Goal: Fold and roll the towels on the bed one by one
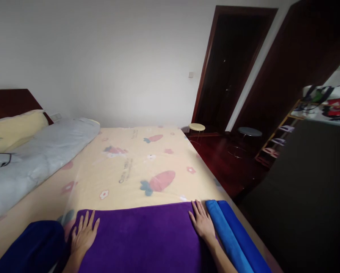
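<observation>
A purple towel [147, 235] lies spread flat on the bed, its far edge running nearly straight across. On its far left corner rests my left hand [85, 234], palm down with fingers spread. My right hand [202, 220] lies flat on the far right corner, fingers stretched out. Close beside the right hand are two rolled cloths, one lighter blue [225, 227] and one deep blue [240, 231]. To the left of my left hand sits a dark navy cloth bundle [36, 244], partly cut off by the frame.
The bed sheet [124, 140] is cream with a carrot print. A grey quilt [56, 142] and a yellow pillow [22, 125] lie at the left. Beyond the bed's right edge stand a yellow stool [196, 127], a dark stool [249, 131] and a shoe rack [278, 141].
</observation>
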`<state>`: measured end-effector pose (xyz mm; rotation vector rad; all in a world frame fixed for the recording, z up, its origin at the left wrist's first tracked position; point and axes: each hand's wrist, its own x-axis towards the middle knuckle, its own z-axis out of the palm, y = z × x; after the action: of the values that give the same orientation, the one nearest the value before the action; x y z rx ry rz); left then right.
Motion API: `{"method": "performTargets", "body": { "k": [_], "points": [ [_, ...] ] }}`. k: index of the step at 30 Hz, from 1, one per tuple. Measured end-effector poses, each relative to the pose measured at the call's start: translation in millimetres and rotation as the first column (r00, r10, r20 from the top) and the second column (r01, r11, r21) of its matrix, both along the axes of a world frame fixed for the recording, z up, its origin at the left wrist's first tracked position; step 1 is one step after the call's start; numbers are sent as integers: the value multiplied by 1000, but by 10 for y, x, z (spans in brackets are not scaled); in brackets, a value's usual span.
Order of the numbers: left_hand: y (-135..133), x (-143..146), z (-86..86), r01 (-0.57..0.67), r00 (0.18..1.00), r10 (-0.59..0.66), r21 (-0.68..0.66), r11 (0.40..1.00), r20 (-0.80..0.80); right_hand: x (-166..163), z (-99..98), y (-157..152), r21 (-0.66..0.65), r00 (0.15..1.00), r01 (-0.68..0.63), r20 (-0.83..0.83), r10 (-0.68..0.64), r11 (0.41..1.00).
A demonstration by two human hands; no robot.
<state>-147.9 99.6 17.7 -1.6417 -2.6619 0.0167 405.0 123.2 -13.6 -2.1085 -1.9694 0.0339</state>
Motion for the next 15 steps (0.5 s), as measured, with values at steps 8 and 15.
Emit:
{"method": "performTargets", "body": {
  "k": [8,15],
  "points": [
    [131,1303,204,445,895,-446,80,892,-2,-1131,194,-85,47,965,-218,-140,223,975],
    [122,1999,-65,566,811,-573,89,820,120,-1406,148,-212,-20,908,-367,-223,354,930]
  ]
}}
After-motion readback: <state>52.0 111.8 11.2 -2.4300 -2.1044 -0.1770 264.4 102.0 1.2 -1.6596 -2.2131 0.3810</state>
